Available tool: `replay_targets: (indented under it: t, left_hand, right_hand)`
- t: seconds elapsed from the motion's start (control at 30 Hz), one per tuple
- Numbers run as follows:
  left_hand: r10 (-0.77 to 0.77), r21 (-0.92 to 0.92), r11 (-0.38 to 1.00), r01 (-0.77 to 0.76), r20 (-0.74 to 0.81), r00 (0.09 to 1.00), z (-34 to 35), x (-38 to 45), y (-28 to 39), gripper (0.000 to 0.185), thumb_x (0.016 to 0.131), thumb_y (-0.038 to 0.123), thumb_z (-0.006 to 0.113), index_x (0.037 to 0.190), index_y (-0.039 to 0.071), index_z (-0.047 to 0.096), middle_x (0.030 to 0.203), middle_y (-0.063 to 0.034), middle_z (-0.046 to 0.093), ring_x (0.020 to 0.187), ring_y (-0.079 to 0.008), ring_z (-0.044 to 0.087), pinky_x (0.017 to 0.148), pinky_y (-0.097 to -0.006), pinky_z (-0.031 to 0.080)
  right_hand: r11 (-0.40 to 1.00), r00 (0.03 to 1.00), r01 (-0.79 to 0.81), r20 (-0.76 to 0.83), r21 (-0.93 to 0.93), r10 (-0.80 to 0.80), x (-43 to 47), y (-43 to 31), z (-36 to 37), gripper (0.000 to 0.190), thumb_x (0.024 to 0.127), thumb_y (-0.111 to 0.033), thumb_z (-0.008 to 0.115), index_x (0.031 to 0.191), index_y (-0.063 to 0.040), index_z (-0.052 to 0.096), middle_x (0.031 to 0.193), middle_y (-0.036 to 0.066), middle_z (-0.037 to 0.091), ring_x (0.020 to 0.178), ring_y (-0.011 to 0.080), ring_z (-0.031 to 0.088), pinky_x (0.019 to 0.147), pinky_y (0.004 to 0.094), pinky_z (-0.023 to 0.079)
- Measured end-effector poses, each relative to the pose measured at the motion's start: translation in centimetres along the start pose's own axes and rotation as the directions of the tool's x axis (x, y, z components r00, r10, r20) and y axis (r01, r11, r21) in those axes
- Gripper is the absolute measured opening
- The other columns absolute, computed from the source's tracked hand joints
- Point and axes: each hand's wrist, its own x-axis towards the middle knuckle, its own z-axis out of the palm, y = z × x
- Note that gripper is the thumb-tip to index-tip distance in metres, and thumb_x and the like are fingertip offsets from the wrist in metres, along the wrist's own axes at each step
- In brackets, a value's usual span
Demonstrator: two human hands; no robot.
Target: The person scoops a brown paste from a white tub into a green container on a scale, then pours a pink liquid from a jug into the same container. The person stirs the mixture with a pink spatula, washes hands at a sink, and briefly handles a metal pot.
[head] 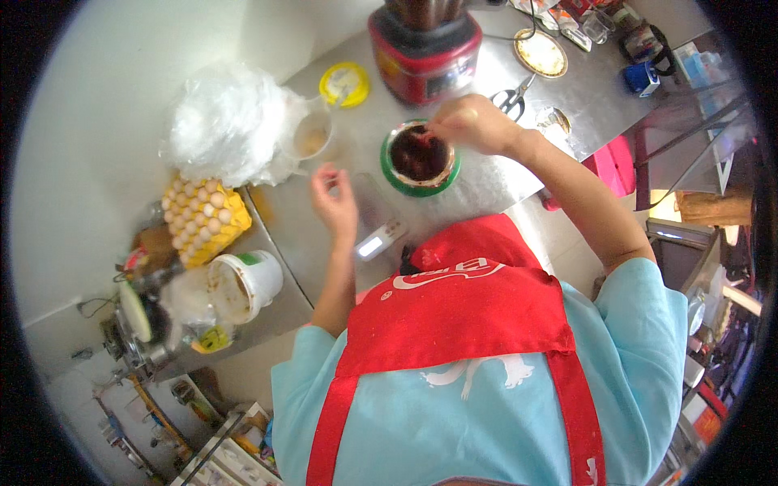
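My right hand [471, 124] is closed at the right rim of a round container [419, 158] with a green base and dark contents; blur hides what its fingers hold. My left hand [335, 197] is raised above the steel table with fingers bent and fingertips near each other; whether it holds something thin cannot be told. Just beyond it is a clear plastic cup [312, 135] with some brownish contents. A yellow lid [344, 85] lies farther back. A small scale or device with a lit display [372, 246] lies nearest my left wrist.
A red blender base [425, 58] stands at the back, with black-handled scissors [513, 100] and a round pale-filled dish [540, 53] to its right. Clear plastic bags [228, 124], a yellow tray of eggs [206, 219] and a white bucket [261, 282] are at the left.
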Motion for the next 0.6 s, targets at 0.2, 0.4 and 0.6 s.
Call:
replay_targets:
  t: [0.2, 0.4, 0.6]
  left_hand:
    - [0.019, -0.004, 1.0, -0.019, 0.086, 0.996, -0.5, 0.9, -1.7, 0.039, 0.08, 0.012, 0.064, 0.114, 0.003, 0.049, 0.092, -0.0092, 0.056, 0.085, -0.0177, 0.055, 0.074, -0.0314, 0.046]
    - [-0.047, -0.081, 0.993, 0.084, 0.373, 0.927, 2.8, -0.7, 0.9, 0.039, 0.079, 0.016, 0.066, 0.113, 0.002, 0.053, 0.087, -0.0088, 0.058, 0.077, -0.0168, 0.057, 0.071, -0.0306, 0.047]
    - [0.005, 0.038, 0.999, -0.022, 0.407, 0.913, 5.1, -0.5, 0.1, 0.031, 0.079, 0.017, 0.065, 0.106, 0.002, 0.058, 0.071, -0.0082, 0.056, 0.063, -0.0183, 0.055, 0.059, -0.0309, 0.045]
  right_hand:
    - [0.978, 0.977, 0.004, 0.21, -0.211, 0.041, -2.0, -1.0, 3.8, 0.015, 0.075, -0.02, 0.053, 0.073, -0.007, 0.06, 0.072, 0.014, 0.058, 0.073, 0.033, 0.059, 0.066, 0.0415, 0.048]
    - [0.969, 0.982, 0.018, 0.186, -0.247, 0.03, -4.0, -6.6, -1.2, 0.014, 0.077, -0.016, 0.053, 0.084, -0.007, 0.06, 0.075, 0.012, 0.057, 0.073, 0.0317, 0.06, 0.065, 0.0398, 0.048]
    - [0.957, 0.976, 0.187, 0.152, -0.222, -0.156, -5.4, -3.2, 1.5, 0.026, 0.075, -0.016, 0.052, 0.099, -0.009, 0.057, 0.083, 0.011, 0.053, 0.076, 0.029, 0.06, 0.063, 0.0388, 0.049]
